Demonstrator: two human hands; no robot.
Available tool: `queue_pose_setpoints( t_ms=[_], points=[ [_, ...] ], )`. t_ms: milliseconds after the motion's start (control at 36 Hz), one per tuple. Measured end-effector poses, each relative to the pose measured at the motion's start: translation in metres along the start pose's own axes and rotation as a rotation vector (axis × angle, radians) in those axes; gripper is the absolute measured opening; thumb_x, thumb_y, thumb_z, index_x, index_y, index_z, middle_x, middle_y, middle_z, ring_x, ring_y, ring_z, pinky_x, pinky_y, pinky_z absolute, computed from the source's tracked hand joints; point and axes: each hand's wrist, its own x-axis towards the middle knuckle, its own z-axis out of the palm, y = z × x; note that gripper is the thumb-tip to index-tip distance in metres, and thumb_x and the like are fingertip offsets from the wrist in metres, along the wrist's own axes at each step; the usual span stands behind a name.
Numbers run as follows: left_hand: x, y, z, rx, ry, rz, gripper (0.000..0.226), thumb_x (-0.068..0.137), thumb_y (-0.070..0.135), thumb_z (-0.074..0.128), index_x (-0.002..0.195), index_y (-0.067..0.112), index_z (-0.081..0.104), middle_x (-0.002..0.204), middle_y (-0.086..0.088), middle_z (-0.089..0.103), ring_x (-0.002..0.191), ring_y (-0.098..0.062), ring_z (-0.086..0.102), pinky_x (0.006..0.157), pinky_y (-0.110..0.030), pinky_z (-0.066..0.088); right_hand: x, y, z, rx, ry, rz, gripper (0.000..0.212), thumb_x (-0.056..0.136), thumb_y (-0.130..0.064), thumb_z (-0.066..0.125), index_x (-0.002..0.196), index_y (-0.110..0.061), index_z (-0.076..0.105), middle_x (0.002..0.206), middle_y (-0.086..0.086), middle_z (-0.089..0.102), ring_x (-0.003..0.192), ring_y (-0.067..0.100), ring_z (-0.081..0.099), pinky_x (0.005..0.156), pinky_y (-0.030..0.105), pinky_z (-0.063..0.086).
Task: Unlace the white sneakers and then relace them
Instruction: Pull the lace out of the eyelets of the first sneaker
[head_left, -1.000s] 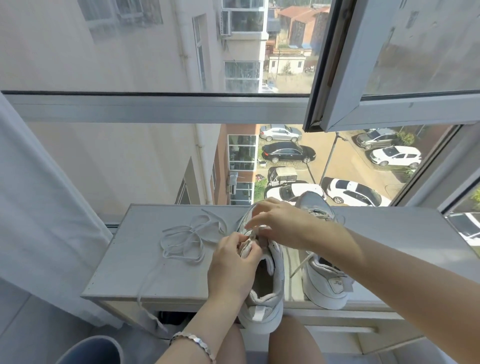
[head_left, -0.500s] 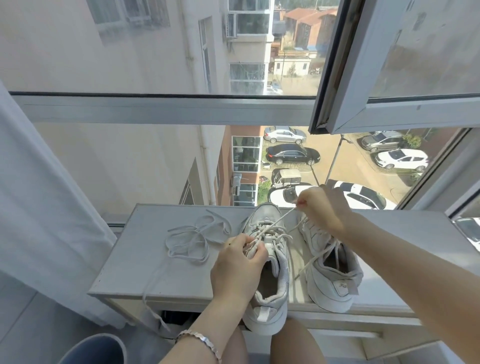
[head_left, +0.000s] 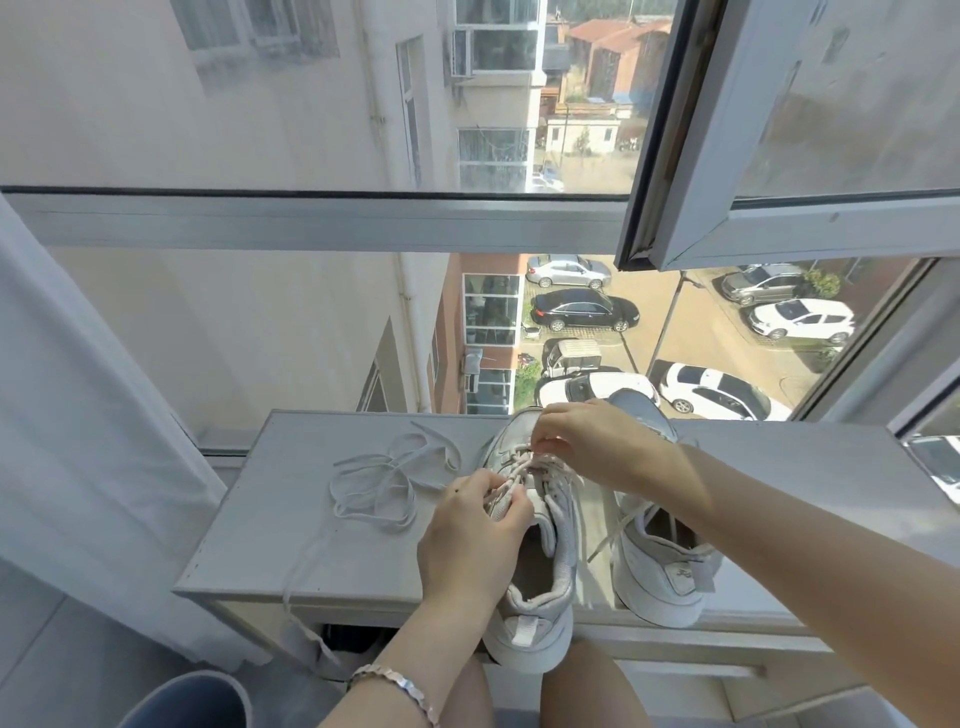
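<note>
A bracelet (head_left: 393, 691) sits round the left wrist, and it is what catches the eye first: a narrow silvery band of small flat links set edge to edge, giving off a dull shine in the daylight. The left hand (head_left: 470, 540) and the right hand (head_left: 587, 441) are bare, and so are both forearms as far up as they can be seen. Lower down, two bare legs (head_left: 587, 686) show, uncovered around the knee.
</note>
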Motion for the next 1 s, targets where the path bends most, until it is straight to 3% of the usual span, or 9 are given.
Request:
queue_pose_setpoints(
  t_ms=[111, 306, 417, 528, 611, 694, 861, 917, 1000],
  points=[
    [0.000, 0.002, 0.000, 0.006, 0.003, -0.001, 0.016, 0.089, 0.041, 0.049, 0.091, 0.030, 0.060, 0.099, 0.014, 0.056, 0.087, -0.009, 0.055, 0.073, -0.028, 0.045, -0.002, -0.009, -0.006, 0.128, -0.080, -0.020, 0.027, 0.092, -0.023, 0.057, 0.118, -0.017, 0.062, 0.112, -0.003, 0.064, 0.101, 0.013, 0.059, 0.088, 0.021, 0.042],
    [0.000, 0.002, 0.000, 0.022, -0.003, 0.000, 0.016, 0.089, 0.041, 0.049, 0.093, 0.030, 0.059, 0.101, 0.013, 0.055, 0.089, -0.011, 0.055, 0.075, -0.029, 0.046, -0.003, -0.012, -0.002, -0.008, 0.026, -0.017, 0.022, 0.092, -0.030, 0.056, 0.100, -0.019, 0.073, 0.097, -0.006, 0.068, 0.093, 0.009, 0.055, 0.097, 0.023, 0.025],
    [0.000, 0.001, 0.000, 0.030, -0.007, 0.011, 0.018, 0.090, 0.043, 0.048, 0.097, 0.030, 0.059, 0.105, 0.014, 0.056, 0.089, -0.011, 0.054, 0.074, -0.028, 0.045, -0.001, -0.008, -0.003, 0.095, 0.140, 0.228, 0.019, 0.091, -0.030, 0.058, 0.096, -0.020, 0.074, 0.095, -0.006, 0.071, 0.084, 0.008, 0.053, 0.096, 0.030, 0.034],
    [0.000, 0.001, 0.000, 0.038, -0.010, 0.021, 0.019, 0.090, 0.044, 0.048, 0.098, 0.030, 0.059, 0.104, 0.013, 0.056, 0.090, -0.010, 0.054, 0.074, -0.028, 0.046, 0.007, 0.008, -0.007, 0.355, 0.222, 0.492, 0.018, 0.089, -0.011, 0.061, 0.095, 0.000, 0.072, 0.096, 0.010, 0.071, 0.073, 0.009, 0.056, 0.050, 0.002, 0.038],
    [0.000, 0.002, 0.000, 0.053, -0.019, 0.034, 0.021, 0.091, 0.043, 0.047, 0.098, 0.028, 0.059, 0.103, 0.012, 0.055, 0.088, -0.012, 0.055, 0.074, -0.029, 0.047, 0.020, 0.025, 0.004, 0.375, 0.260, 0.667, 0.018, 0.086, 0.001, 0.054, 0.083, 0.011, 0.069, 0.089, 0.023, 0.069, 0.080, 0.028, 0.065, 0.051, 0.012, 0.043],
    [0.000, 0.000, -0.001, 0.092, 0.007, 0.050, 0.018, 0.092, 0.041, 0.044, 0.091, 0.026, 0.055, 0.096, 0.011, 0.054, 0.083, -0.014, 0.054, 0.069, -0.029, 0.044, 0.014, 0.042, 0.000, 0.166, 0.311, 0.822, 0.016, 0.081, -0.005, 0.047, 0.071, -0.004, 0.060, 0.071, 0.013, 0.062, 0.072, 0.033, 0.060, 0.066, 0.029, 0.044],
    [0.001, 0.000, 0.001, 0.091, 0.024, 0.062, 0.014, 0.093, 0.039, 0.043, 0.090, 0.026, 0.049, 0.099, 0.009, 0.053, 0.082, -0.014, 0.052, 0.064, -0.027, 0.038, 0.005, 0.036, -0.016, 0.176, 0.279, 0.526, 0.018, 0.085, -0.005, 0.061, 0.072, -0.012, 0.072, 0.079, 0.008, 0.069, 0.074, 0.023, 0.062, 0.078, 0.037, 0.052],
    [0.002, 0.000, 0.003, 0.070, 0.025, 0.102, 0.013, 0.093, 0.033, 0.045, 0.101, 0.026, 0.052, 0.108, 0.012, 0.051, 0.088, -0.011, 0.050, 0.068, -0.026, 0.038, -0.006, 0.015, -0.015, 0.148, 0.260, 0.392, 0.014, 0.086, -0.014, 0.065, 0.097, -0.007, 0.071, 0.098, 0.009, 0.065, 0.094, 0.021, 0.056, 0.092, 0.025, 0.041],
    [0.004, -0.001, 0.002, -0.038, -0.010, 0.242, 0.028, 0.095, 0.019, 0.045, 0.120, 0.025, 0.055, 0.121, 0.016, 0.049, 0.107, -0.004, 0.050, 0.084, -0.018, 0.039, -0.032, -0.019, -0.015, 0.095, 0.143, 0.298, 0.037, 0.087, -0.039, 0.060, 0.116, -0.016, 0.060, 0.107, -0.001, 0.057, 0.097, 0.010, 0.047, 0.086, 0.019, 0.038]
  ],
)
